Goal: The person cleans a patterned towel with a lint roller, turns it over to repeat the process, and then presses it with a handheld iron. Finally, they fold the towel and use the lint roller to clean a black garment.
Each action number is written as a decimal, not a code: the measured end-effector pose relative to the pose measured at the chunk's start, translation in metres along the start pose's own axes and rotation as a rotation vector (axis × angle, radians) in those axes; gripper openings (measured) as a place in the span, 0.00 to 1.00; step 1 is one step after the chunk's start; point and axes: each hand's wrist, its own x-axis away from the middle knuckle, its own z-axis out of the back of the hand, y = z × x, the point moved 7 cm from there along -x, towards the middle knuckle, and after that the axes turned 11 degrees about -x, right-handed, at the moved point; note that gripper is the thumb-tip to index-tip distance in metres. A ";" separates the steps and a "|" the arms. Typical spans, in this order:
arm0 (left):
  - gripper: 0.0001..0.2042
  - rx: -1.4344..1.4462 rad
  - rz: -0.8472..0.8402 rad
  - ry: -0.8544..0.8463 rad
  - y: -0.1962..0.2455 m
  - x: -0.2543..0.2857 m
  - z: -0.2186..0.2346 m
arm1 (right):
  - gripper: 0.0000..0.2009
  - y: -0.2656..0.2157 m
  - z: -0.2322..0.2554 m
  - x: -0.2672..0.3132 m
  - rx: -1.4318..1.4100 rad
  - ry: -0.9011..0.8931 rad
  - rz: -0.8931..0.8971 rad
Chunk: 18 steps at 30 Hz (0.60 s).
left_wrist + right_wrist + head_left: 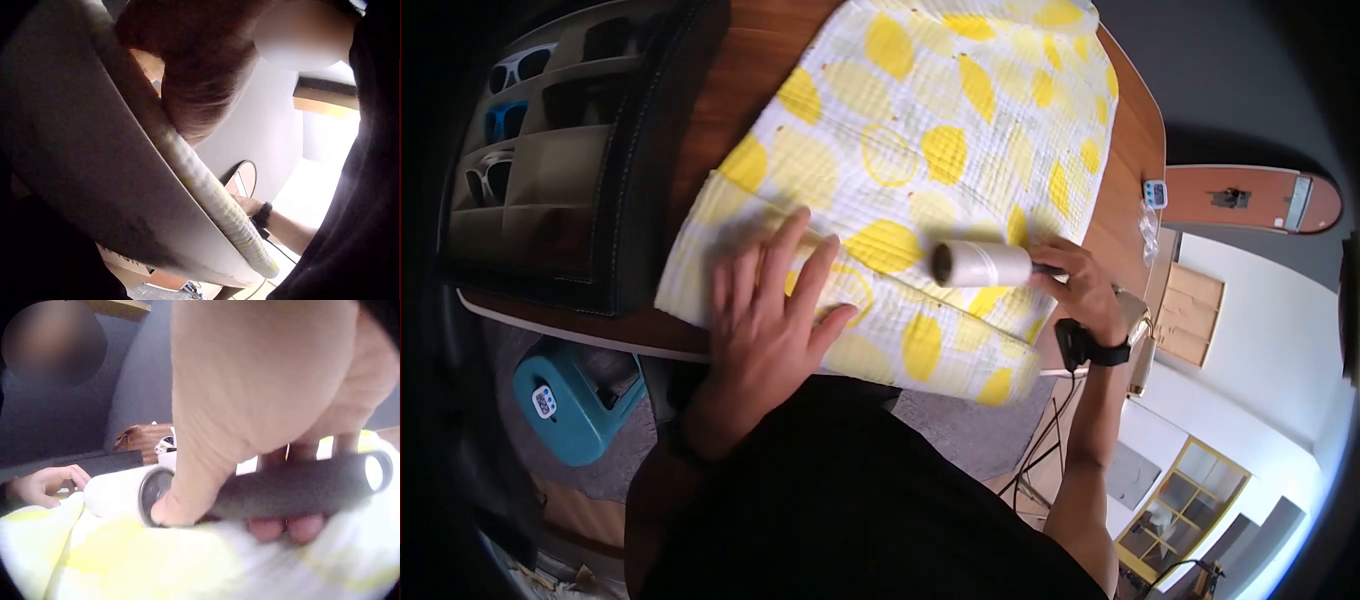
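Observation:
A white quilted cloth (945, 155) printed with yellow lemons lies over the wooden table, its near part folded over and reaching the front edge. My right hand (1075, 280) grips the dark handle (294, 487) of a lint roller (985, 265), fingers curled round it. The roller's white sheet-covered head points left, low over the cloth; it is slightly blurred in the head view. My left hand (765, 305) rests on the folded part with its fingers spread. In the right wrist view the left hand (50, 485) appears beyond the roller head.
At the left stands a black case (625, 150) with several sunglasses in its compartments. A small white timer (1155, 194) sits on the table's far right edge, beside crumpled clear plastic (1148, 235). Below the table is a teal stool (575, 405) on a grey rug.

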 end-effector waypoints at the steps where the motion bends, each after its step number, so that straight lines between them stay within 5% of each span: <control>1: 0.28 0.012 -0.015 -0.001 0.001 0.000 -0.002 | 0.12 0.018 0.006 0.018 -0.017 -0.034 -0.143; 5: 0.32 -0.045 -0.040 -0.031 0.002 0.000 -0.008 | 0.12 0.029 0.045 0.071 0.268 0.067 -0.413; 6: 0.32 -0.054 -0.032 -0.047 0.000 0.000 -0.009 | 0.13 0.020 0.053 0.076 0.457 0.102 -0.323; 9: 0.32 -0.064 -0.036 -0.036 -0.002 0.001 -0.010 | 0.14 0.003 0.060 0.092 0.577 0.176 -0.424; 12: 0.32 -0.071 -0.035 -0.025 -0.001 0.001 -0.011 | 0.14 -0.005 0.046 0.094 0.332 0.211 -0.325; 14: 0.32 -0.079 -0.045 -0.017 -0.002 0.001 -0.010 | 0.13 -0.004 0.013 0.091 0.027 0.042 -0.137; 18: 0.31 -0.091 -0.048 0.006 -0.001 0.001 -0.008 | 0.13 0.044 -0.010 0.115 -0.092 0.060 -0.369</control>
